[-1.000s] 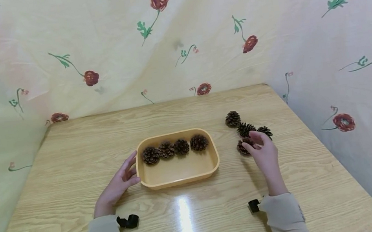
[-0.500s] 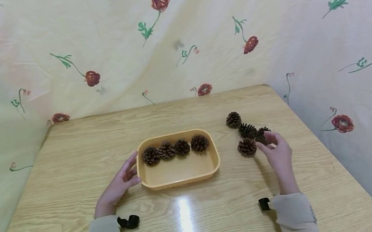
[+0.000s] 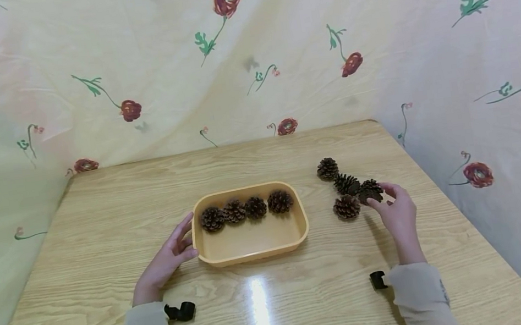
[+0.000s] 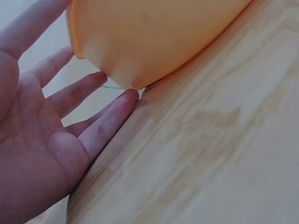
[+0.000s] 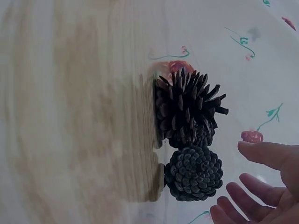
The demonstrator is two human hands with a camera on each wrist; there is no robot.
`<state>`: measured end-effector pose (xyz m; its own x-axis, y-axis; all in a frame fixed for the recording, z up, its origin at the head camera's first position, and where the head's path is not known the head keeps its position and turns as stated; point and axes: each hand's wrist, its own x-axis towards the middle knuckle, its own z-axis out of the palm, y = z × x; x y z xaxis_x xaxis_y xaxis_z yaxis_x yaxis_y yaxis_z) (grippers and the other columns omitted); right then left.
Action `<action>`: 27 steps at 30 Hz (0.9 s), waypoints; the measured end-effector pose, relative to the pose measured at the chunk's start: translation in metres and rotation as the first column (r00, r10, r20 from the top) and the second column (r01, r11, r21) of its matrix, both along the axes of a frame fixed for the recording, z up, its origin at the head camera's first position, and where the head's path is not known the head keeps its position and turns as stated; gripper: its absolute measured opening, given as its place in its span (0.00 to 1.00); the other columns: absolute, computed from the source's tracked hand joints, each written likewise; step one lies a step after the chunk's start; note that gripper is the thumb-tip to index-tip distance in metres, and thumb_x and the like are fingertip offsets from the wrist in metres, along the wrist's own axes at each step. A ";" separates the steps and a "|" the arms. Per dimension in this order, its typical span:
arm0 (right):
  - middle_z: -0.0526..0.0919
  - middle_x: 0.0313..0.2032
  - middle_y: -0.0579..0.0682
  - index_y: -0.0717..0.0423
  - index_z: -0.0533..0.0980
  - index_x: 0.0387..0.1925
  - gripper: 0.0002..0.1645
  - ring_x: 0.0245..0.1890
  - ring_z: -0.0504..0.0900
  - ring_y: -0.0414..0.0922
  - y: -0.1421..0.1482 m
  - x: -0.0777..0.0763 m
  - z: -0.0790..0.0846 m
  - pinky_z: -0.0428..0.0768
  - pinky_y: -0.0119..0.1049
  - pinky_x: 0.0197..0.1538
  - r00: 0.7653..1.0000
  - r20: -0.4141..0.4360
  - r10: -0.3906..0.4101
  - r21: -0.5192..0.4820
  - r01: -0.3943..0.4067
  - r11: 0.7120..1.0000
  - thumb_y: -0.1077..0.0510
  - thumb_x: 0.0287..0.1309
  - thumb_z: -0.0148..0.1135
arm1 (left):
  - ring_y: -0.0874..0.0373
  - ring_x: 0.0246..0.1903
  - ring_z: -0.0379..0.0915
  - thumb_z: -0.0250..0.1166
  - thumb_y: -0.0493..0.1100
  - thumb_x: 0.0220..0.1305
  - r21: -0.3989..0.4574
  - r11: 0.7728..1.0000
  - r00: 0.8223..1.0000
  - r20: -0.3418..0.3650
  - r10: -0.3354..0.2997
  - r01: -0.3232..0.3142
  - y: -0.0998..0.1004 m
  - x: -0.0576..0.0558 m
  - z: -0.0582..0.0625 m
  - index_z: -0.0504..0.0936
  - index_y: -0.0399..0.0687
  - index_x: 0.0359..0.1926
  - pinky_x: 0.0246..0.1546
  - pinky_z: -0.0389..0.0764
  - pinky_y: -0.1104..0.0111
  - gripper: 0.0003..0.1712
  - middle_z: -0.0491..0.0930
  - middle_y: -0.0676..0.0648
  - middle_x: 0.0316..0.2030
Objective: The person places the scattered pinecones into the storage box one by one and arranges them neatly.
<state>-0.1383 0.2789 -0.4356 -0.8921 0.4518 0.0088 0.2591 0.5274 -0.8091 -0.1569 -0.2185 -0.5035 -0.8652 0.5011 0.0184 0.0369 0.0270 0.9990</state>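
Observation:
My left hand (image 3: 166,261) rests against the left end of a yellow-orange tray (image 3: 253,256), its straight fingertips touching the outer wall (image 4: 154,42). Several brown pine cones sit in a row along the tray's back side, among them a pine cone (image 3: 279,201) at the right. On the table to the right is a loose cluster of pine cones. My right hand (image 3: 397,212) is around the rightmost pine cone (image 3: 370,190), thumb in front and fingers behind. In the right wrist view, a gap shows between the spread fingers and the nearest pine cone (image 5: 194,172).
Other pine cones of the cluster lie left of the right hand: a front pine cone (image 3: 346,207), a middle one and a back pine cone (image 3: 327,169). The wood-grain table (image 3: 113,216) meets a flowered cloth (image 3: 151,61) behind and at the sides.
The right hand has moved right, from over the front pine cone of the cluster to the rightmost one, leaving the front cone on the table. The left hand has stayed at the tray.

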 end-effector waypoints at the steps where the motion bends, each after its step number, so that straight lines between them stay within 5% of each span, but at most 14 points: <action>1: 0.63 0.68 0.67 0.64 0.63 0.68 0.35 0.69 0.62 0.62 0.001 -0.001 0.000 0.67 0.53 0.68 1.000 0.014 0.006 0.010 -0.006 1.000 0.61 0.61 0.63 | 0.30 0.70 0.46 0.59 0.34 0.67 -0.001 1.000 1.000 -0.002 0.000 0.000 0.000 0.000 0.000 0.41 0.59 0.78 0.55 0.72 0.78 0.48 0.38 0.36 0.77; 12: 0.56 0.71 0.68 0.64 0.53 0.73 0.42 0.69 0.59 0.66 0.015 -0.017 -0.006 0.65 0.59 0.67 0.984 0.149 0.100 0.054 -0.109 0.993 0.58 0.64 0.61 | 0.29 0.71 0.45 0.59 0.34 0.67 -0.001 1.000 1.000 -0.012 -0.008 0.008 0.000 0.000 0.000 0.41 0.57 0.78 0.55 0.71 0.79 0.48 0.38 0.36 0.76; 27: 0.54 0.72 0.69 0.65 0.50 0.73 0.43 0.69 0.59 0.66 0.023 -0.026 -0.009 0.65 0.58 0.67 0.972 0.201 0.121 0.032 -0.130 0.991 0.58 0.65 0.59 | 0.33 0.73 0.44 0.59 0.34 0.67 0.018 1.000 1.000 0.018 -0.006 0.006 -0.001 0.002 0.003 0.42 0.61 0.78 0.56 0.71 0.79 0.48 0.38 0.40 0.77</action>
<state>-0.1648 0.3014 -0.4450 -0.9276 0.3392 -0.1564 0.3416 0.6007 -0.7229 -0.1553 -0.2190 -0.5008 -0.8624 0.5061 0.0118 0.0190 0.0090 0.9998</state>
